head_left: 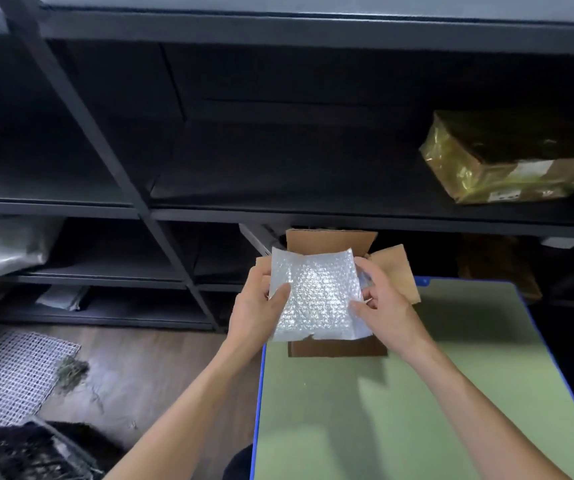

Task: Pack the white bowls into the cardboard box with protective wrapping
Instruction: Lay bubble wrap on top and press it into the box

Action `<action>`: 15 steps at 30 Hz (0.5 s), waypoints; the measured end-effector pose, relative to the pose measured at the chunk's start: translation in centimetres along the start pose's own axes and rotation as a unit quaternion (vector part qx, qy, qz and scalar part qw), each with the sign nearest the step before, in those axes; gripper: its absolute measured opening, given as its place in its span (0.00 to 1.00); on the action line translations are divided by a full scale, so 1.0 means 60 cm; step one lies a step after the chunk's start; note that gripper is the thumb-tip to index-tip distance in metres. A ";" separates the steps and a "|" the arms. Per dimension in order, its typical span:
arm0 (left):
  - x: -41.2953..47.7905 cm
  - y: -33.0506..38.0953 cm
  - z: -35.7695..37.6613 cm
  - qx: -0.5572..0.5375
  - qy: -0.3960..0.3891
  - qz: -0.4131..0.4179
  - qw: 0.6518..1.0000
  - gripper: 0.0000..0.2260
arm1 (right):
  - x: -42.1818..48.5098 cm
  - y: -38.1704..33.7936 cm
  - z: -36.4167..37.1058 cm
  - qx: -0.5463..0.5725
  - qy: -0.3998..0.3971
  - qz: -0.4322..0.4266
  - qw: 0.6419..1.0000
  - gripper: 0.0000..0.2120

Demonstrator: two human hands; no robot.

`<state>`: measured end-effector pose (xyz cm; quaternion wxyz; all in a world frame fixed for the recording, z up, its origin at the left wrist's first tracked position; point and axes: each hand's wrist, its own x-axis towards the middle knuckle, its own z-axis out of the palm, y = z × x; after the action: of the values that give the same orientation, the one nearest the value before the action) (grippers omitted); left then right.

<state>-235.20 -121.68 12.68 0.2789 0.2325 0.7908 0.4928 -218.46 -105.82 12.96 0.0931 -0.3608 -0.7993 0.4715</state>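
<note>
An open cardboard box [334,242] stands at the far end of the green table [399,393], its flaps spread outward. Over its opening I hold a sheet of clear bubble wrap [316,299]. My left hand [257,303] pinches the sheet's left edge, thumb on top. My right hand [382,303] grips the right edge, fingers curled around it. The sheet covers most of the box's inside. No white bowl shows; something pale peeks out under the wrap's right edge, too hidden to identify.
Dark metal shelving [174,209] rises right behind the box. A parcel wrapped in yellowish film [507,161] lies on a shelf at the upper right. A white mesh mat [11,372] lies on the wooden floor to the left. The table has a blue rim [261,393].
</note>
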 end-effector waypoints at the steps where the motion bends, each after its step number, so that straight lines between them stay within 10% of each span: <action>1: 0.006 0.002 -0.001 0.010 -0.006 0.008 1.000 0.12 | -0.001 0.000 0.002 -0.012 0.011 0.005 1.000 0.30; 6: 0.040 0.010 0.016 0.080 -0.021 0.075 0.994 0.19 | 0.003 0.009 -0.002 -0.068 0.045 0.047 0.996 0.16; 15: 0.095 -0.016 0.058 0.250 0.000 0.144 0.957 0.21 | 0.043 0.012 -0.009 -0.262 0.067 0.024 0.963 0.19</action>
<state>-237.17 -116.14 9.37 0.1377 0.4061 0.8469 0.3143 -219.70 -103.53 12.18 0.0377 -0.4224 -0.8778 0.2227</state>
